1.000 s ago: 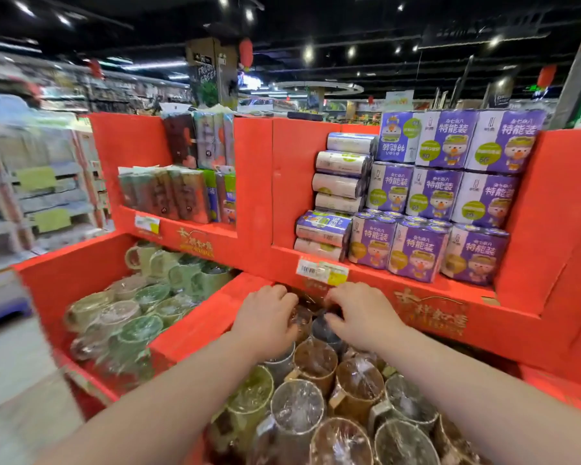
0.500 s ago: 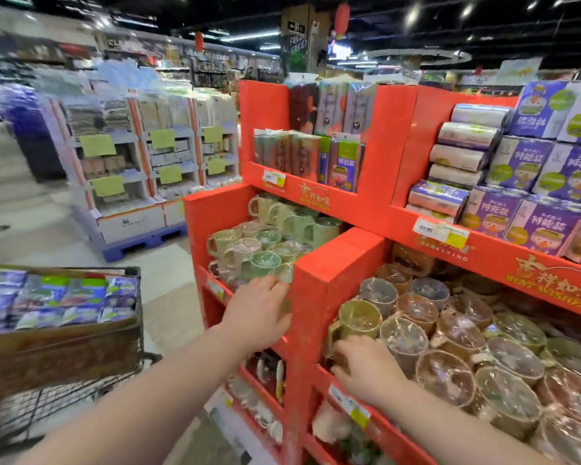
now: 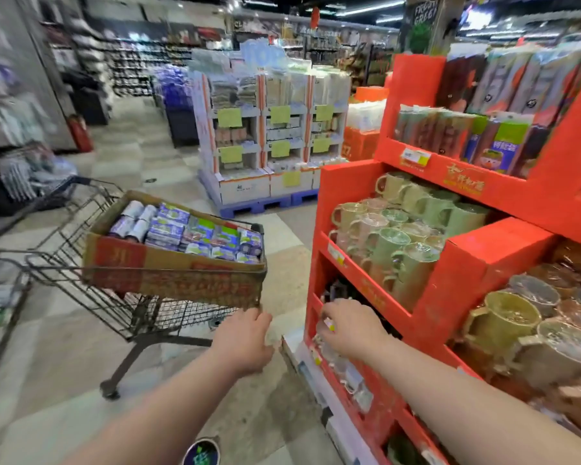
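Red-orange display stand [image 3: 467, 260], pale green and pink mugs [image 3: 393, 236], brown carton [image 3: 168, 273] of purple-and-green packs [image 3: 195, 233].

Red display stand [image 3: 477, 260], wrapped mugs [image 3: 393, 243] on its shelves, possibly glassware [image 3: 353, 377] lowest

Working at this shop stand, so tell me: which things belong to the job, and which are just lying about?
In the job: right hand, left hand, red stand, shopping cart, box of packs.
Lying about: green mugs, white display, fire extinguisher.
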A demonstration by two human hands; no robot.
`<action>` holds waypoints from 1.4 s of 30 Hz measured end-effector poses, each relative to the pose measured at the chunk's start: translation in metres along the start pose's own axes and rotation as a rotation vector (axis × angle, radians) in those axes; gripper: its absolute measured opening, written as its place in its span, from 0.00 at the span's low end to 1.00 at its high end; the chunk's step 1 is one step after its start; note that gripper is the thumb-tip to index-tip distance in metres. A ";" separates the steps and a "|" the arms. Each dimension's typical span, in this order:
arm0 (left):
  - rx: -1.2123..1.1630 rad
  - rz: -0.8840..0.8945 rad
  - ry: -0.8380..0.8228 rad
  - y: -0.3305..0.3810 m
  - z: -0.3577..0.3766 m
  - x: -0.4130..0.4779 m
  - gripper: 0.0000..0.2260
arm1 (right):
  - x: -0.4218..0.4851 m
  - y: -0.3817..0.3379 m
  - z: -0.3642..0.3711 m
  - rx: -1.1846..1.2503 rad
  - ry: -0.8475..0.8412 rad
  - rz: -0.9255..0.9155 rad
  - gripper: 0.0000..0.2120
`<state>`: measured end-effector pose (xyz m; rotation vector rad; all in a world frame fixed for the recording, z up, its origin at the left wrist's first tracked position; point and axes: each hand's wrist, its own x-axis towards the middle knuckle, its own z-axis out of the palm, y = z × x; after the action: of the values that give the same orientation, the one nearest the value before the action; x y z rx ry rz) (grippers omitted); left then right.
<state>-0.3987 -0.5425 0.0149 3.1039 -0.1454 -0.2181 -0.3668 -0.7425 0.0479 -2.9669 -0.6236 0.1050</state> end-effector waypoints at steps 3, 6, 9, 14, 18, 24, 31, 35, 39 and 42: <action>-0.017 -0.072 -0.043 -0.025 0.010 -0.012 0.23 | 0.030 -0.030 -0.010 0.013 0.005 -0.078 0.16; -0.039 -0.124 -0.083 -0.046 0.022 -0.016 0.25 | 0.064 -0.054 -0.019 0.034 0.004 -0.136 0.17; -0.036 -0.172 -0.113 -0.067 0.027 -0.007 0.24 | 0.100 -0.070 -0.023 0.041 0.016 -0.189 0.17; -0.028 -0.247 -0.126 -0.093 0.022 0.031 0.22 | 0.163 -0.075 -0.013 0.017 -0.009 -0.261 0.15; -0.040 -0.305 -0.111 -0.112 0.012 0.068 0.21 | 0.208 -0.071 0.003 0.002 -0.061 -0.298 0.15; -0.029 -0.372 -0.047 -0.137 -0.010 0.118 0.18 | 0.263 -0.069 0.028 -0.019 -0.173 -0.357 0.15; -0.054 -0.406 0.037 -0.182 -0.046 0.167 0.22 | 0.303 -0.078 0.057 -0.044 -0.279 -0.380 0.16; -0.056 -0.388 0.089 -0.224 -0.063 0.199 0.21 | 0.329 -0.089 0.073 -0.065 -0.333 -0.365 0.16; -0.042 -0.336 0.095 -0.277 -0.067 0.228 0.25 | 0.365 -0.113 0.079 -0.080 -0.355 -0.327 0.15; -0.034 -0.303 0.064 -0.319 -0.063 0.247 0.27 | 0.403 -0.137 0.074 -0.060 -0.341 -0.279 0.15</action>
<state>-0.1174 -0.2475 0.0326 3.0795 0.3288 -0.1254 -0.0600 -0.4479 -0.0274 -2.9016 -1.0900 0.5841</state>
